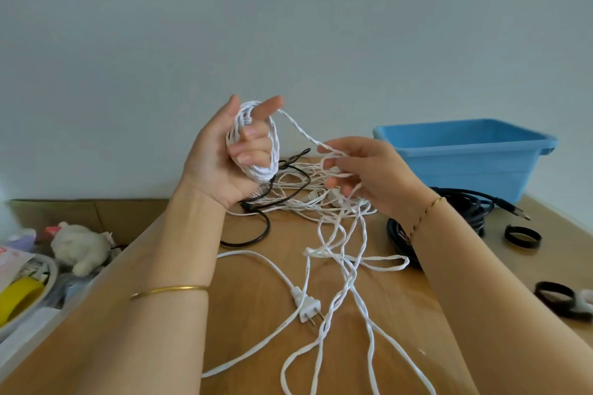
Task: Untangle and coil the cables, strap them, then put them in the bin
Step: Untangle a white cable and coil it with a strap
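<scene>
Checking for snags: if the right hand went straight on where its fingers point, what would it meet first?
Probably the coil of white twisted cable wound on the left hand; the right hand points leftward at it, though depth is unclear.

**No legible text in view**

Nothing here can be read as a word, brand or number. The nearest thing to print is on a pale packet point(12, 261) at the far left edge, off the side of the counter point(250, 305). It carries reddish marks, too blurred to make out as letters. The flat white cable point(294, 292) lying on the counter shows a few faint grey specks along its jacket — too small to tell whether they are lettering. Its plug point(309, 305) bears no marking that can be made out.
</scene>
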### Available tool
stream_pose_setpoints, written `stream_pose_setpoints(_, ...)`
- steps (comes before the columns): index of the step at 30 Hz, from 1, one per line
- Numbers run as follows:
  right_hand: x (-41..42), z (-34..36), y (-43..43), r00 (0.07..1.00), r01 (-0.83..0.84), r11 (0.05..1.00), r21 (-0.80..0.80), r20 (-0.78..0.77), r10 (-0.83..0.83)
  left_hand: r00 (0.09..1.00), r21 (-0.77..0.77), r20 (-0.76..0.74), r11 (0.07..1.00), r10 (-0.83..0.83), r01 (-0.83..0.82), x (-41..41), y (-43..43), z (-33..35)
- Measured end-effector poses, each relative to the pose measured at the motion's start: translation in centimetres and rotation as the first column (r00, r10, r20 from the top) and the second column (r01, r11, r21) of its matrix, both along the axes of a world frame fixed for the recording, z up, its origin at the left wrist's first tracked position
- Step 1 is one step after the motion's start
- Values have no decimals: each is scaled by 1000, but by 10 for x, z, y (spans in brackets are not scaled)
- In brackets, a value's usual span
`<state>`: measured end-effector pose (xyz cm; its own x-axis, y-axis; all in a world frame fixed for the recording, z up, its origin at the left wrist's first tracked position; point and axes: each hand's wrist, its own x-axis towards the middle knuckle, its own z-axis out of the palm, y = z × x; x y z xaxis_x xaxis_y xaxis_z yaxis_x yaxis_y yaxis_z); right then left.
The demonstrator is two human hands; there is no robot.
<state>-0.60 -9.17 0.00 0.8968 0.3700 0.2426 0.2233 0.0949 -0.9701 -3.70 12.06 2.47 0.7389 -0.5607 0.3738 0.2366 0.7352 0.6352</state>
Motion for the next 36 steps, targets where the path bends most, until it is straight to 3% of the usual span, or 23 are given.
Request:
stream_pose_setpoints(5,8,-8,0,985,-131,971,-199,-136,105,902,-229,-132,873,411,-431,-3,-12,-1)
stream_pose_setpoints(10,-2,-6,2,966,-249,870,-425,-47,253,753,-433,-270,623,600,-651,-6,-9,7)
stream_pose_setpoints(13,-12,-1,5,922,-338,789,-512,-11,387,601,-372,-278,493,749,-787,-4,6,4)
stream_pose_setpoints(15,-22,6,7,859,-369,673,-641,41,510,466,-236,-257,413,846,-880,2,11,-3)
stream_pose_setpoints(17,-28,13,8,812,-367,611,-701,80,578,325,-55,-147,321,934,-946,10,10,-16)
stream_pose_setpoints(18,-29,16,8,816,-342,644,-685,123,564,253,56,-28,254,967,-965,12,7,-23)
stream_pose_setpoints(20,-29,23,6,867,-229,789,-570,250,432,138,273,383,30,913,-961,12,-1,-32)
stream_pose_setpoints(21,-27,25,4,896,-171,862,-478,289,337,137,338,598,-94,789,-936,9,-6,-33)
stream_pose_setpoints(23,-23,26,2,938,-89,960,-265,301,170,264,409,839,-231,477,-883,1,-17,-27)
stream_pose_setpoints(25,-18,26,1,964,-16,996,-93,264,41,459,531,827,-182,325,-828,-7,-25,-17)
stream_pose_setpoints(28,-13,22,2,952,138,990,-2,277,-132,754,744,571,185,325,-643,-18,-30,-7)
stream_pose_setpoints(32,-11,16,8,900,259,966,23,358,-250,879,765,432,434,202,-476,-25,-27,-1)
stream_pose_setpoints(34,-11,14,8,957,140,989,46,249,-148,937,677,326,661,126,-324,-21,-22,-1)
stream_pose_setpoints(36,-13,11,11,994,-94,991,97,69,87,979,446,204,892,-19,-76,-14,-19,-1)
